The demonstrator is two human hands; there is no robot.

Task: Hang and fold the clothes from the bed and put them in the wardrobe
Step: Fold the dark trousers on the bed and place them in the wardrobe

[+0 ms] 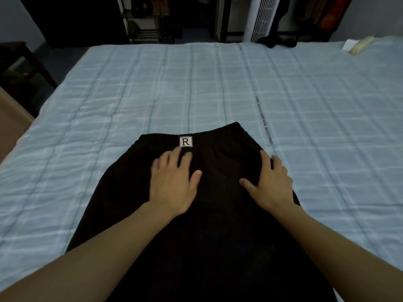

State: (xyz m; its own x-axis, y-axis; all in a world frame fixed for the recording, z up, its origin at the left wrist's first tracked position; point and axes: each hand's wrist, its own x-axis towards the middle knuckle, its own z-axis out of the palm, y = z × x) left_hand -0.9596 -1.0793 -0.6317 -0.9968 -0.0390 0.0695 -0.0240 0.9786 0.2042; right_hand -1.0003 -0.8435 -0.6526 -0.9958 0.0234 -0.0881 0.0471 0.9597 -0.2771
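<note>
Garment count: 1 black fabric garment with a gathered waistband is being shown spread flat on the bed, its waistband turned away from the person.
Label count: 1 white square label printed with the letter R is being shown at the middle of that waistband.
Bed: 1 bed under a pale blue checked quilt is being occupied by the garment at its near edge, roughly central.
Hand count: 2 bare hands are being pressed onto the garment, just below the waistband.
Left hand: it is being held palm down with fingers straight and spread, fingertips just under the label; nothing is being grasped.
Right hand: it is being laid flat at the garment's right edge, thumb spread inward; nothing is being grasped.
Far right corner: 1 pale yellow object and 1 white object are being seen side by side on the quilt.
Background: 1 dark open wardrobe is being seen behind the bed; its hanging clothes cannot be counted.
</note>
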